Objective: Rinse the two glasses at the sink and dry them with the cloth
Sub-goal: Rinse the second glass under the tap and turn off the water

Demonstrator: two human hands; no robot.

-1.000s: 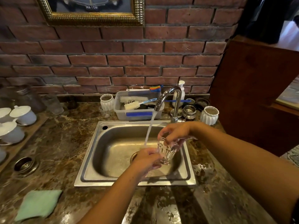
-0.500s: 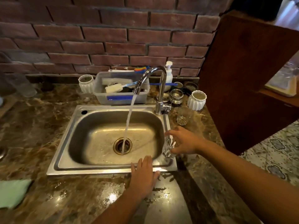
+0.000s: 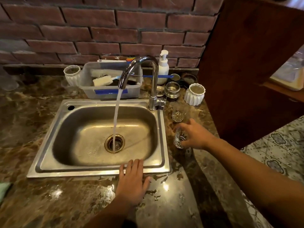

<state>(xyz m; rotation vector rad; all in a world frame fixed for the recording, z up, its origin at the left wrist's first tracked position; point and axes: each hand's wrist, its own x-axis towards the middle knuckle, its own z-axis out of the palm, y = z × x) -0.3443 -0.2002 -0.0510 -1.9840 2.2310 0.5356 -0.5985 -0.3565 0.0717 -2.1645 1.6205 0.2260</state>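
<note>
My right hand [image 3: 195,135] grips a clear faceted glass [image 3: 179,139] standing on the marble counter just right of the steel sink [image 3: 98,171]. A second clear glass [image 3: 178,114] stands upright on the counter a little farther back, free of my hand. My left hand [image 3: 132,179] lies flat and empty on the sink's front rim and the wet counter. Water runs from the chrome tap [image 3: 139,63] straight into the drain [image 3: 114,143]. Only a corner of the green cloth [image 3: 4,189] shows at the left edge.
Behind the sink sit a plastic tub of brushes [image 3: 108,84], a soap pump bottle [image 3: 163,66], a small glass jar [image 3: 172,91] and two white ribbed cups [image 3: 195,94] [image 3: 72,74]. A wooden panel [image 3: 246,63] rises on the right. The counter in front is wet.
The glass went from under the running water to the counter right of the sink, still in my right hand. My left hand let go of it and now rests on the sink's front rim.
</note>
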